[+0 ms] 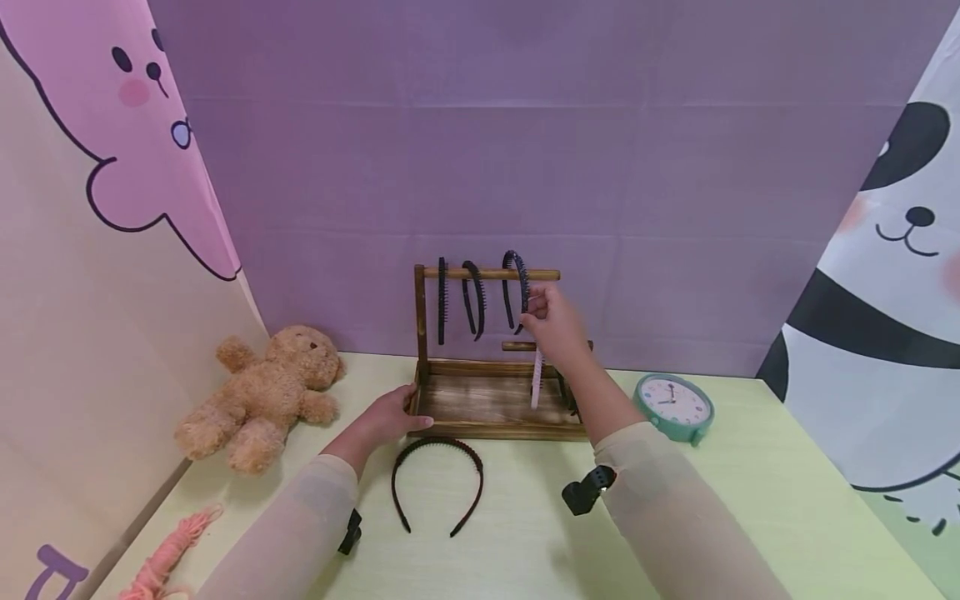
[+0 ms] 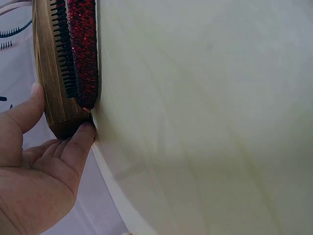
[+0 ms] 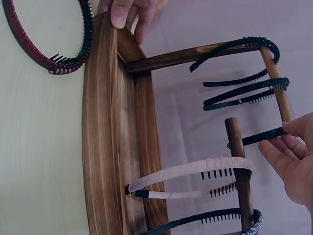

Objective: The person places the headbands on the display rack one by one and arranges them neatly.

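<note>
My right hand [image 1: 557,327] pinches a black headband [image 1: 522,275] that hangs over the upper bar of a wooden stand [image 1: 487,432]; in the right wrist view, thumb and fingers meet on its band. With my left hand [image 1: 390,415] I grip the left end of the stand's tray, thumb on one side and fingers on the other. Two other black headbands, one at the far left [image 1: 442,300] and one beside it [image 1: 479,296], hang on the same bar. On the lower bar hang a pale pink headband [image 3: 195,170] and a dark one [image 3: 195,219]. A glittery red toothed headband [image 2: 84,49] lies before the tray.
To the left lies a brown teddy bear [image 1: 270,392], with a bundle of pink cord [image 1: 167,557] nearer me. A green-rimmed clock [image 1: 675,407] lies right of the stand. Behind the table [image 1: 757,483] hangs a purple cloth [image 1: 525,167].
</note>
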A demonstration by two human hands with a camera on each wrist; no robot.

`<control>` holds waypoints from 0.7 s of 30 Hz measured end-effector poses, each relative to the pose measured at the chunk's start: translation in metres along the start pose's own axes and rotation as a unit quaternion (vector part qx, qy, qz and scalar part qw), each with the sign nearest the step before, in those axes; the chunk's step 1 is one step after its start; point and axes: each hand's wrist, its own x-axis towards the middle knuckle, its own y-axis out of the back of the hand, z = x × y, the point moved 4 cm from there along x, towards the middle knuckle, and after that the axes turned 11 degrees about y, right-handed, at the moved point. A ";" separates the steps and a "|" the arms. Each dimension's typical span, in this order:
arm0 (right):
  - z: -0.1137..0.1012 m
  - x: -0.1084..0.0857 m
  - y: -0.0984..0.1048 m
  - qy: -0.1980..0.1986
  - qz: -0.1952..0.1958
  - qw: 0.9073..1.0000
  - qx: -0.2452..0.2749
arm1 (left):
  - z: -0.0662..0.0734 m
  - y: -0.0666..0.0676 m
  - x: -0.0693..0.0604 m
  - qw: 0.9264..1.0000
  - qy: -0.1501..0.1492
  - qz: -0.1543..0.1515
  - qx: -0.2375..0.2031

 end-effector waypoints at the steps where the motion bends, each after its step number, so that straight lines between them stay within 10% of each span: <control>1: 0.000 0.001 -0.002 -0.004 -0.005 1.000 0.000 | 0.000 0.000 0.000 1.000 0.001 0.000 0.000; 21: 0.005 0.007 -0.017 -0.039 -0.049 0.998 -0.023 | 0.002 -0.003 0.001 1.000 0.006 -0.002 -0.008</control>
